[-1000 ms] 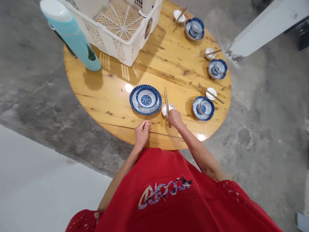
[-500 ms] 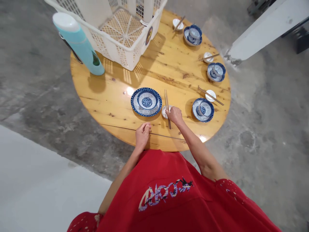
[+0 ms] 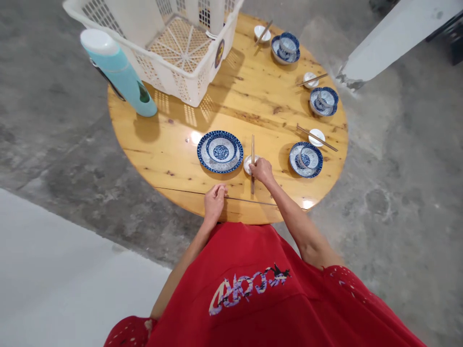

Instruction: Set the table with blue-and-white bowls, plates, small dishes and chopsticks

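My right hand (image 3: 262,170) is closed on a pair of brown chopsticks (image 3: 252,144), which lie across a small white dish (image 3: 247,165). Left of that dish, a blue-and-white bowl (image 3: 221,150) sits on a plate with a dark blue patterned rim (image 3: 202,161). My left hand (image 3: 215,200) rests by the near table edge below the plate, its fingers curled together and nothing visible in them.
The round wooden table (image 3: 224,108) carries several place settings along its right side, one with a stacked bowl (image 3: 306,160) and chopsticks (image 3: 329,144). A white plastic basket (image 3: 184,86) and a light blue bottle-shaped container (image 3: 125,72) stand at the back left.
The chopsticks have turned slightly on the small dish, from slanted to nearly straight up and down in view. My left hand has stayed in place; the view has shifted a little.
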Demonstrator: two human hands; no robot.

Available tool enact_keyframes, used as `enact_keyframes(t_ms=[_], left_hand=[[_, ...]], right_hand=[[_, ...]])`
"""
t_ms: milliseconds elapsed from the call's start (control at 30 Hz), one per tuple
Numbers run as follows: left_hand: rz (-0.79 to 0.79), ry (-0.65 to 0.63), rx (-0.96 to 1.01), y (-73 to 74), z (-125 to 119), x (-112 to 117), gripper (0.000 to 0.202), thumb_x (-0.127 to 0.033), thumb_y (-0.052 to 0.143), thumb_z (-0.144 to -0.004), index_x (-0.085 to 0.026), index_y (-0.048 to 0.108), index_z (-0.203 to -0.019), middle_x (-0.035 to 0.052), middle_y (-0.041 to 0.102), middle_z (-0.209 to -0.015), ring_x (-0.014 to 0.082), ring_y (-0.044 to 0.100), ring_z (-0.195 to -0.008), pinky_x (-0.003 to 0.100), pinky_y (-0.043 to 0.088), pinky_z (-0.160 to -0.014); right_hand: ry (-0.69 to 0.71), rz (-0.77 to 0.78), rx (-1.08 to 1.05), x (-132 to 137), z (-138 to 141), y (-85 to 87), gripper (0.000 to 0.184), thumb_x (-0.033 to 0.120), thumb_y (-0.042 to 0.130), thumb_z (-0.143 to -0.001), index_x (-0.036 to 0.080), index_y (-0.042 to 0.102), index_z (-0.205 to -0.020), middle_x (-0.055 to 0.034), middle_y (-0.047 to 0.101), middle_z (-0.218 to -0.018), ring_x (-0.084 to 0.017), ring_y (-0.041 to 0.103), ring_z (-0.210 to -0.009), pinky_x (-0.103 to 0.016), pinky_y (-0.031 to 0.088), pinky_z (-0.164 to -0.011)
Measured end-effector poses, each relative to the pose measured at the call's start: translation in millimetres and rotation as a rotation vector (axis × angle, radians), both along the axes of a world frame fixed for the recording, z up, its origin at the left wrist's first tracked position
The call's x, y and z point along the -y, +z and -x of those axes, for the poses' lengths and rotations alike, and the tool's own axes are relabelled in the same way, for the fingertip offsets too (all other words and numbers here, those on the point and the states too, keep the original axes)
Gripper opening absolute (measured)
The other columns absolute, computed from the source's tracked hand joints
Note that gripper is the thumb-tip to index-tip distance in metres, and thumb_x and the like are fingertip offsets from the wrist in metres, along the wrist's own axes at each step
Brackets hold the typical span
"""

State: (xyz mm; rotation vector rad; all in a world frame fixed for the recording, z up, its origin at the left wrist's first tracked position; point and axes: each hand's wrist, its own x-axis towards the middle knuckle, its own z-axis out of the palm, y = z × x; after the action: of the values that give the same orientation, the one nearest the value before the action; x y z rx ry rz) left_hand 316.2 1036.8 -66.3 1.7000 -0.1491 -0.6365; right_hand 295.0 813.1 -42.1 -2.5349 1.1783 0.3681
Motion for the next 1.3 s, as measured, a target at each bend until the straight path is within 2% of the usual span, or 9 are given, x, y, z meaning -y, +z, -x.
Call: enact_keyframes(t_ms=[267, 967, 1300], left_hand=[[0.013, -0.015, -0.010, -2.7, 0.2, 0.6, 0.032, -0.039, 0.050, -0.085, -0.016, 0.070, -0.097, 0.0040, 0.070, -0.084, 0.0144, 0.063, -0.069, 0.024, 0.047, -0.066], [0.010, -0.015, -0.043, -7.9, -0.2, 3.4, 0.031, -0.038, 0.051, -0.085, -0.016, 0.070, -0.097, 0.0044, 0.071, -0.085, 0.0135, 0.063, -0.069, 0.023, 0.046, -0.062], [-0.012, -0.030, -0.047, -6.5, 0.0, 3.3, 0.034, -0.040, 0.049, -0.085, -0.016, 0.070, -0.099, 0.0044, 0.070, -0.087, 0.0136, 0.063, -0.070, 0.023, 0.046, -0.064]], right_hand=[[-0.059, -0.026, 0.054, 2.3, 0.2, -2.3, 0.030, 0.029, 0.053, -0.089, 0.009, 0.073, -0.098, -0.0172, 0.075, -0.094, -0.024, 0.070, -0.090, -0.028, 0.048, -0.078], [-0.018, -0.026, 0.017, 3.8, -2.2, 4.5, 0.027, 0.028, 0.052, -0.090, 0.011, 0.073, -0.094, -0.0164, 0.075, -0.092, -0.024, 0.070, -0.092, -0.026, 0.048, -0.077], [0.015, 0.011, 0.008, 2.2, 0.2, 7.6, 0.032, 0.034, 0.052, -0.092, 0.010, 0.073, -0.094, -0.0182, 0.075, -0.094, -0.026, 0.069, -0.092, -0.028, 0.045, -0.076]])
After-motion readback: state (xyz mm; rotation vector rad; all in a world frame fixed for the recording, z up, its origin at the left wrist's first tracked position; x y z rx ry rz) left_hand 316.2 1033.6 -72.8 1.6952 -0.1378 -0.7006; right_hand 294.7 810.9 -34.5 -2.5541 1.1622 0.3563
